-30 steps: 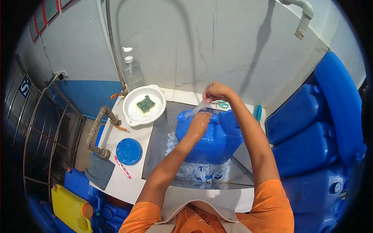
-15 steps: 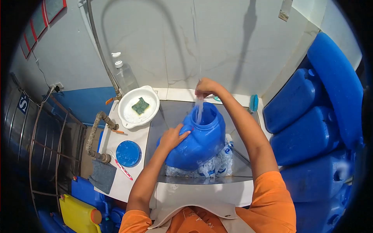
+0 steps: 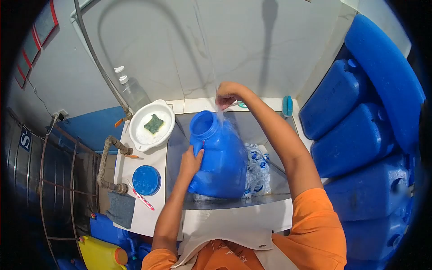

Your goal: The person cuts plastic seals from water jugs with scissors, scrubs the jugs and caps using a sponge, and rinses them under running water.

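Observation:
A blue plastic jug (image 3: 218, 162) leans to the left over the sink (image 3: 180, 126), its wide round mouth uncovered. My left hand (image 3: 191, 163) is closed around the handle on the jug's left side. Just beyond the jug's mouth is my right hand (image 3: 228, 94), its fingers curled together in a thin stream of water (image 3: 206, 51). Whether those fingers hold anything is hidden. Below the hand, the water runs onto the jug's upper right side. Clear plastic pieces with blue parts (image 3: 257, 168) lie in the sink under and beside the jug.
Left of the sink are a white basin (image 3: 146, 143) with a green scouring pad (image 3: 154, 123), a blue lid (image 3: 146, 180), a toothbrush (image 3: 143, 199) and a pump bottle (image 3: 132, 94). Large blue containers (image 3: 355, 139) stack at the right. A teal brush (image 3: 287, 107) stands at the back corner.
The jug has turned, and its mouth has moved left, out from under the stream. Water now strikes its outside. My left hand has shifted left and slightly down; my view has shifted a little.

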### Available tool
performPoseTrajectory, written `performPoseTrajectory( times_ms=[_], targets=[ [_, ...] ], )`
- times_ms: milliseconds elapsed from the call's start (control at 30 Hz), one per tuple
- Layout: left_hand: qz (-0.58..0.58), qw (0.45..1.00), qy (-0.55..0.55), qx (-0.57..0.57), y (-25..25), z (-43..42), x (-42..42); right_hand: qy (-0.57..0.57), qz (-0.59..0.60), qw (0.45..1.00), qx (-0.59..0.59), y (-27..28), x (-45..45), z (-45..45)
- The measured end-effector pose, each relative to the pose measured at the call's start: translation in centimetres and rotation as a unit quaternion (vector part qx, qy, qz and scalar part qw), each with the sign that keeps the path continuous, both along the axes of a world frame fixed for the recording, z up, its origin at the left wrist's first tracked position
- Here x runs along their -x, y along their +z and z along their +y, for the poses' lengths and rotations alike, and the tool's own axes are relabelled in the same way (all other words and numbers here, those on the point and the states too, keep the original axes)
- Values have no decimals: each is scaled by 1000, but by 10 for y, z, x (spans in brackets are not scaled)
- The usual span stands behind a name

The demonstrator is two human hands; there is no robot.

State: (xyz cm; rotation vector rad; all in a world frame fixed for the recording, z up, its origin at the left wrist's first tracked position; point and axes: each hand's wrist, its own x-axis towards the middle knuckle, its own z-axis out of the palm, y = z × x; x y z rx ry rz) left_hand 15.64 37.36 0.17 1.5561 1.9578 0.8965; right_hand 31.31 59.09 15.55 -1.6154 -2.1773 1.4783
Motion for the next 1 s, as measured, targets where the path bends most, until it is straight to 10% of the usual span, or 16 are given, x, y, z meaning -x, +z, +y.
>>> performPoseTrajectory(
  times_ms=[167, 367, 567, 700, 800, 1000],
  targets=[
    [162, 971, -158, 74, 48, 47, -5, 19, 91, 994, 61, -7, 8, 5],
    [322, 880, -150, -316, 17, 101, -52, -32, 152, 987, 42, -5, 10, -3],
    [267, 868, -356, -221, 57, 103, -58, -59, 171, 984, -4, -6, 12, -5],
    [331, 884, -330, -34, 73, 76, -60, 121, 106, 967, -196, -46, 11, 31],
    [259, 937, -233, -9, 51, 46, -53, -55, 179, 967, -174, -37, 6, 1],
    [-35, 995, -3, 90, 17, 12, -46, 396, -101, 812, -417, -96, -16, -93]
  ],
)
